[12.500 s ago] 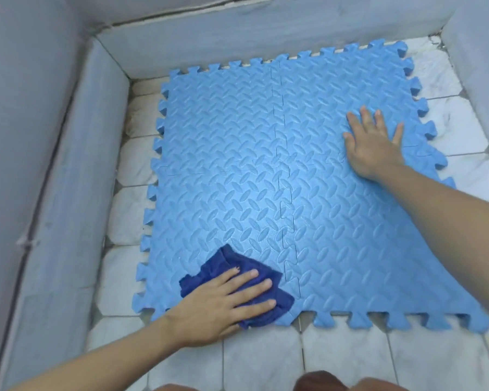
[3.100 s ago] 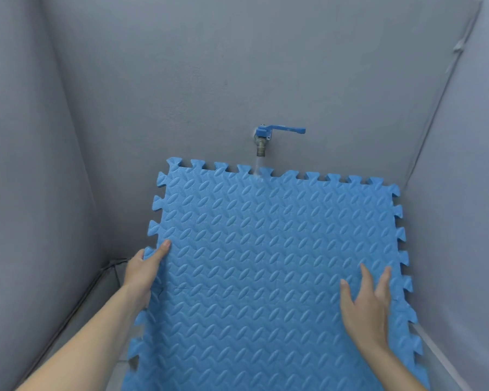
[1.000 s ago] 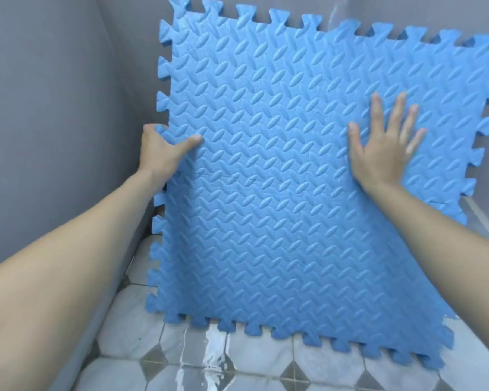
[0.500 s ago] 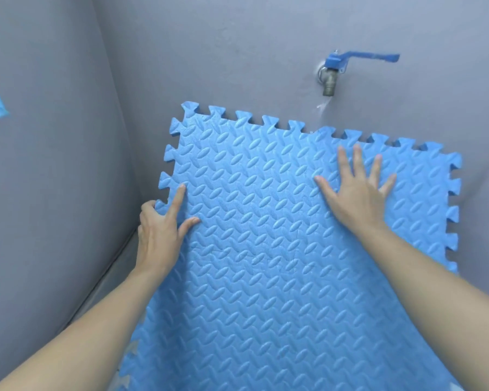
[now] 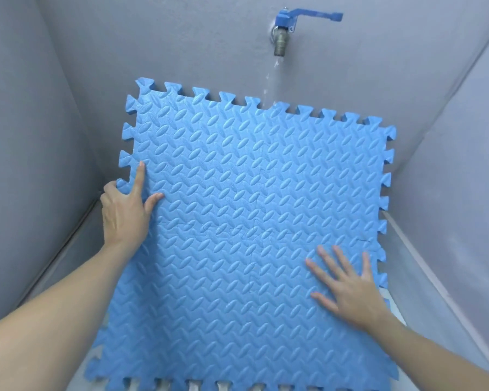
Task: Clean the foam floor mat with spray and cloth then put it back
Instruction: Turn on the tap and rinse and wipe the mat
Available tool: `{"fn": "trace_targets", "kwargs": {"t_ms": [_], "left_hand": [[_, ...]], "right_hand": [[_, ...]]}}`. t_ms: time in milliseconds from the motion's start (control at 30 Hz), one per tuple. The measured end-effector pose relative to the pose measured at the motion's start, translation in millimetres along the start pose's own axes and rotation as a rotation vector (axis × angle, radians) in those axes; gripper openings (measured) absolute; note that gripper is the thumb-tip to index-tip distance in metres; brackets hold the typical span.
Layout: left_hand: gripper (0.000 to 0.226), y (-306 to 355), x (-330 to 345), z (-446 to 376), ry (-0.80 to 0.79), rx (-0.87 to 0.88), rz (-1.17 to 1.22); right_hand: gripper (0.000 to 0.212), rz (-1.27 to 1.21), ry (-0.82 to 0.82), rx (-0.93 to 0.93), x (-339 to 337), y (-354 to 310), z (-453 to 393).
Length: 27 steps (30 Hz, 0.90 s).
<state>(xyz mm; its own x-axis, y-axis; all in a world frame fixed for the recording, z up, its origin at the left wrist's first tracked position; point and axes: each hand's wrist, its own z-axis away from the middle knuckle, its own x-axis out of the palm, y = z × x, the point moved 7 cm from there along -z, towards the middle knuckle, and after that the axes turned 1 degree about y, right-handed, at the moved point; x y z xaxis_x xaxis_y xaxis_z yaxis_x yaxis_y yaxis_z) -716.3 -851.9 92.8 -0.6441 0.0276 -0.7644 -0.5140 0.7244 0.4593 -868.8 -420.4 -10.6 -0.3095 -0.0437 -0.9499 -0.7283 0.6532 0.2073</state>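
Observation:
The blue foam floor mat (image 5: 237,193), made of interlocked puzzle tiles, stands tilted up against the grey back wall. My left hand (image 5: 124,213) grips its left edge, thumb and index finger on the front face and the other fingers wrapped behind. My right hand (image 5: 347,289) lies flat with spread fingers on the lower right part of the mat. No cloth or spray bottle shows in this view.
A tap with a blue handle (image 5: 285,26) sticks out of the back wall above the mat, and a thin stream of water (image 5: 271,77) falls onto the mat's top edge. Grey walls close in left and right. A strip of white floor tile (image 5: 192,386) shows below.
My right hand slid from the upper middle of the mat down to its lower right. My left hand keeps its grip on the left edge. The mat stays leaning under the tap.

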Motion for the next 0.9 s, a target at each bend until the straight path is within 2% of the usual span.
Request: {"fn": "trace_targets", "kwargs": {"t_ms": [33, 67, 100, 167, 233, 300, 333, 433, 467, 500, 600, 633, 667, 800, 867, 900], "left_hand": [[0.075, 1.3, 0.3, 2.8, -0.015, -0.001, 0.032], [0.084, 2.1, 1.6, 5.1, -0.043, 0.014, 0.059], [0.095, 2.4, 3.8, 7.2, -0.090, 0.032, 0.074], [0.118, 3.3, 11.4, 15.9, -0.210, 0.080, 0.040], [0.128, 4.0, 16.5, 24.2, -0.271, 0.131, -0.035], [0.130, 2.3, 17.7, 25.6, -0.277, 0.117, -0.068], [0.130, 1.4, 18.3, 25.5, -0.282, 0.099, -0.074], [0.129, 2.1, 20.1, 25.4, -0.296, 0.074, -0.067], [0.130, 2.6, 19.8, 25.0, -0.293, 0.069, -0.061], [0.132, 2.8, 19.1, 25.3, -0.290, 0.064, -0.061], [0.138, 5.6, 13.3, 23.9, -0.258, 0.089, -0.101], [0.139, 4.9, 10.9, 23.7, -0.245, 0.099, -0.115], [0.140, 3.7, 8.6, 23.4, -0.232, 0.110, -0.125], [0.139, -1.2, 5.2, 23.9, -0.192, 0.153, -0.144], [0.139, 0.2, 6.3, 23.6, -0.185, 0.162, -0.153], [0.138, 0.4, 6.9, 23.1, -0.186, 0.161, -0.152]], "right_hand": [[0.074, -0.096, -0.009, 0.354, -8.3, 47.9, -4.2], [0.077, -0.222, -0.081, 0.611, -8.0, 79.2, -3.2], [0.081, -0.326, -0.113, 0.738, -7.9, 93.6, -2.6], [0.085, -0.434, -0.115, 0.791, -10.5, 87.4, -7.4], [0.086, -0.454, -0.058, 0.829, -9.0, 63.3, -13.0], [0.084, -0.365, -0.056, 0.755, -0.7, 19.0, -20.0], [0.083, -0.343, -0.055, 0.602, -0.2, -11.4, -28.1], [0.072, -0.121, -0.053, -0.127, -16.7, -88.0, -62.1], [0.070, -0.039, -0.017, -0.205, -26.0, -84.2, -80.0], [0.070, -0.031, -0.011, -0.142, -39.0, -66.5, -101.3], [0.072, -0.305, 0.074, 0.478, -88.8, 31.3, -147.2], [0.075, -0.383, 0.116, 0.587, -109.4, 50.9, -156.7], [0.077, -0.429, 0.192, 0.614, -135.1, 60.8, -166.4], [0.077, -0.407, 0.638, 0.403, -250.0, 41.4, -192.4], [0.080, -0.261, 0.758, 0.329, -291.1, 23.8, -204.8], [0.084, -0.172, 0.766, 0.288, -305.0, 15.9, -213.5]]}}
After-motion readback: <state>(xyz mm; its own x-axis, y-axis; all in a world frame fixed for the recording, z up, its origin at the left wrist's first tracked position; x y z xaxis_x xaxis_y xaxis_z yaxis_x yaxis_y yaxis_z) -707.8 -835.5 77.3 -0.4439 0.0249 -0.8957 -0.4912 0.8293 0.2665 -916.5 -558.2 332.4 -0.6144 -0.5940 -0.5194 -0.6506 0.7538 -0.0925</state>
